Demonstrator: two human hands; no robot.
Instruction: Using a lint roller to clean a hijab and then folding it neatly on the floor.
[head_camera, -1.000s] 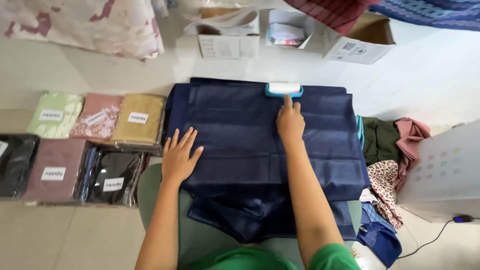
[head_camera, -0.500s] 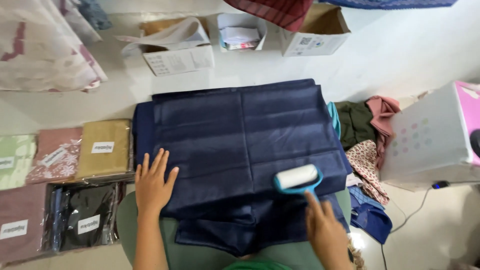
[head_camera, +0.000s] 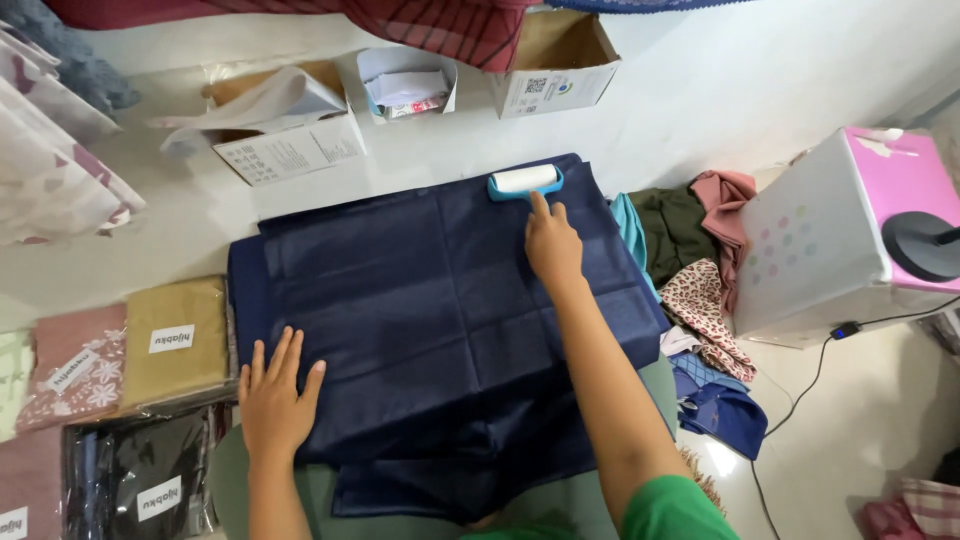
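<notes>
A folded dark navy cloth (head_camera: 420, 300) lies spread flat on the white floor in front of me. My right hand (head_camera: 553, 243) grips the handle of a lint roller (head_camera: 525, 181) with a white roll and light blue frame, pressed on the cloth's far edge. My left hand (head_camera: 275, 395) lies flat, fingers spread, on the cloth's near left corner, holding it down.
Packaged folded scarves in tan (head_camera: 175, 343), pink (head_camera: 75, 377) and black (head_camera: 140, 485) lie at the left. Open cardboard boxes (head_camera: 555, 65) stand along the far wall. A heap of loose cloths (head_camera: 705, 260) and a white and pink box (head_camera: 850, 235) sit at the right, with a cable (head_camera: 800, 395) on the floor.
My right hand has pushed the lint roller from the cloth's near edge up to its far edge. My left hand stays flat on the near left corner. The view has shifted.
</notes>
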